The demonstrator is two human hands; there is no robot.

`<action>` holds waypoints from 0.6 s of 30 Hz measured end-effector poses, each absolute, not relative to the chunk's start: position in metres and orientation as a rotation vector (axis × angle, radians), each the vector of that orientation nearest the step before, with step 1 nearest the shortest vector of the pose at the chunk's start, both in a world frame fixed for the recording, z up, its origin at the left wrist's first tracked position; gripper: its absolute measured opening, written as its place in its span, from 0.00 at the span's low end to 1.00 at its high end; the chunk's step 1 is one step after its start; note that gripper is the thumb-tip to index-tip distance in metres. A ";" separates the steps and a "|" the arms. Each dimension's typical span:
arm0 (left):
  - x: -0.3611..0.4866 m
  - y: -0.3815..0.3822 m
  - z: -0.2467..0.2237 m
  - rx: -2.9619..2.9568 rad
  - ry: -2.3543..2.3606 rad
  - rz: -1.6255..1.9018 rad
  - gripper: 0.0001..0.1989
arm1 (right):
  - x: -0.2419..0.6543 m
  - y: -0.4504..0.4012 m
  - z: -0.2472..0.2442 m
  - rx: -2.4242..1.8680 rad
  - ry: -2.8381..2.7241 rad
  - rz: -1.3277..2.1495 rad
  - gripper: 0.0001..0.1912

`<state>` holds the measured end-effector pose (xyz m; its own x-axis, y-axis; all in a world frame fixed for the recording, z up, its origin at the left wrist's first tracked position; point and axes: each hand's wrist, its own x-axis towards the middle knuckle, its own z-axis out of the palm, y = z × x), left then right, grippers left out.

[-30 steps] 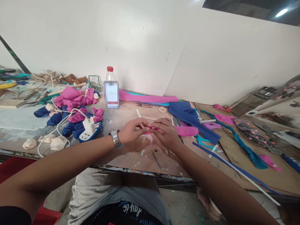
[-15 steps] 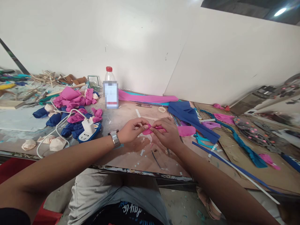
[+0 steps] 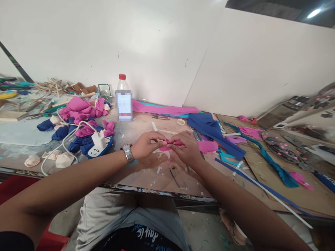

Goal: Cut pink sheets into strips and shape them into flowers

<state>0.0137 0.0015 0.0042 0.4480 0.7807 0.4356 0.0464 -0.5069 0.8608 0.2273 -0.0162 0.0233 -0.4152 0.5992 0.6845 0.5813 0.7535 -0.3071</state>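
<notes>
Over the middle of the table, my left hand (image 3: 148, 144) and my right hand (image 3: 186, 146) meet at a pink crepe paper strip (image 3: 208, 146). The fingers of my left hand pinch its small rolled, bunched end. My right thumb and fingers are closed on the strip just beside that end, and its flat tail sticks out to the right past my knuckles. Part of the strip is hidden behind my right hand. A white paper scrap and small bits lie on the table below my fingers.
At the left, pink and blue crepe paper flowers (image 3: 78, 111) crowd around a power strip (image 3: 101, 148) with a white cable. A red-capped bottle (image 3: 122, 83) stands near the wall. Blue paper (image 3: 216, 134), a tape ring (image 3: 180, 122) and a long white stick (image 3: 282, 205) lie to the right.
Both hands stay nearly in place, with only a slight shift of the fingers around the rolled end of the pink strip. Everything else looks the same.
</notes>
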 end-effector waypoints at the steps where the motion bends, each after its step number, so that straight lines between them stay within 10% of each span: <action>1: 0.014 0.002 0.004 1.867 0.695 1.124 0.16 | 0.227 -0.016 0.023 -0.879 -2.111 0.030 0.12; 18: 0.013 0.003 0.001 1.988 0.672 1.092 0.20 | 0.226 -0.018 0.024 -0.916 -2.098 0.022 0.09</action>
